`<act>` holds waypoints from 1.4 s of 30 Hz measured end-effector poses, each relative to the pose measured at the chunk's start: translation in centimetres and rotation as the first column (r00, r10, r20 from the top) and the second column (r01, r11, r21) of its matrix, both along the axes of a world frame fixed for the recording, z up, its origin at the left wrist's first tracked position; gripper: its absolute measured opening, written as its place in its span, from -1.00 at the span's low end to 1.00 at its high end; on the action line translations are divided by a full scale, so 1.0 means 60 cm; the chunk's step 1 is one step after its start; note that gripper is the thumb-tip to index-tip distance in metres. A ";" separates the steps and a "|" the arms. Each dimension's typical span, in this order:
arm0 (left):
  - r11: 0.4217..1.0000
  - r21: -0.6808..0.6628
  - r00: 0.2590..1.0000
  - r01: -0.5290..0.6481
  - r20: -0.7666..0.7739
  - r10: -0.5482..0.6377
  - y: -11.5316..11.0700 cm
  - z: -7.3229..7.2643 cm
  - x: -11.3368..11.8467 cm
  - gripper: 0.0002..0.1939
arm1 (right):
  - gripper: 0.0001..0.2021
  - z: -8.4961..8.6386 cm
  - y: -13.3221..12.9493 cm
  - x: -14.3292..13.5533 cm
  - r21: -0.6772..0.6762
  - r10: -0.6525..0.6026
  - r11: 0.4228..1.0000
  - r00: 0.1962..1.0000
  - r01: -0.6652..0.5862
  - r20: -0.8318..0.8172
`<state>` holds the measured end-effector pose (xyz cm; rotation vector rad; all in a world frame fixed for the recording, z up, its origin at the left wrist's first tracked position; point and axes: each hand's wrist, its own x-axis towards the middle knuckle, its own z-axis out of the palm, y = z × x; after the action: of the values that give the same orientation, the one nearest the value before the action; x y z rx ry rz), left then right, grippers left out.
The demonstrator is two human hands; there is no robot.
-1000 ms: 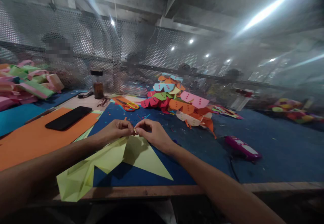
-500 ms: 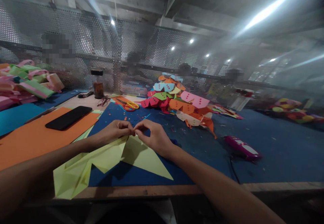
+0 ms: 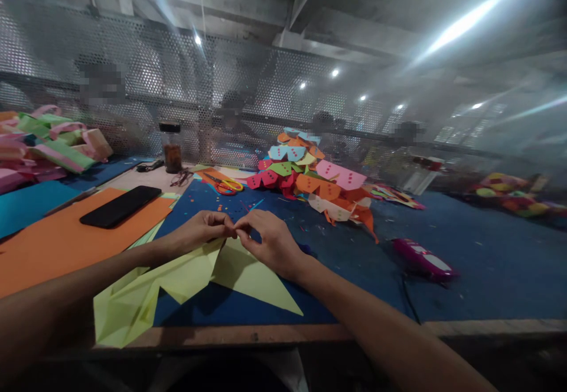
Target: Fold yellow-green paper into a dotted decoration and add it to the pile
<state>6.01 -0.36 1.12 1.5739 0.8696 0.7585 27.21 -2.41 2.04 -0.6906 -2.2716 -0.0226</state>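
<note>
Pinching with both sets of fingertips at the far tip of the folded pale yellow-green paper shape (image 3: 195, 280): left hand (image 3: 201, 231) and right hand (image 3: 270, 239) meeting thumb to forefinger over that one point, closed on the paper or on something tiny there, too small to tell which. Lying flat on the dark blue felt work mat (image 3: 465, 262), close to the near wooden table edge (image 3: 248, 336), one pointed wing to the near left, another to the near right.

Best done, judging from this, with pressure kept small and even at the tip, both wrists low, wings left flat so the creases hold; no tugging sideways, since thin paper tears at a point.

Farther out: a black smartphone (image 3: 120, 205) on a flat orange paper sheet (image 3: 57, 241) to the left, orange-handled scissors (image 3: 224, 185) beyond the hands, a heap of multicoloured dotted paper shapes (image 3: 316, 182) far right of them, a magenta stapler-like tool (image 3: 423, 258) well apart to the right.
</note>
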 end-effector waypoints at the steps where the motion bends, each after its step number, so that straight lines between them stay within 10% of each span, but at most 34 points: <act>1: 1.000 -0.001 1.000 0.000 0.001 0.000 -0.001 0.001 0.000 -0.79 | -0.93 -0.001 0.000 0.000 0.011 0.002 1.000 1.000 -0.002 0.004; 33: 0.997 -0.073 0.999 0.040 -0.004 -0.040 0.002 0.012 -0.009 -0.67 | -0.83 0.007 -0.005 0.008 0.206 -0.009 0.978 0.983 -0.030 0.186; 42: 0.998 -0.047 0.999 0.036 -0.001 -0.036 0.001 0.000 -0.007 -0.71 | -0.78 0.015 -0.005 -0.002 -0.321 -0.003 0.946 0.991 -0.041 -0.134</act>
<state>5.59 -0.27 1.12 1.5455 0.8530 0.7065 27.08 -2.72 2.92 -0.8127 -2.1735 0.4034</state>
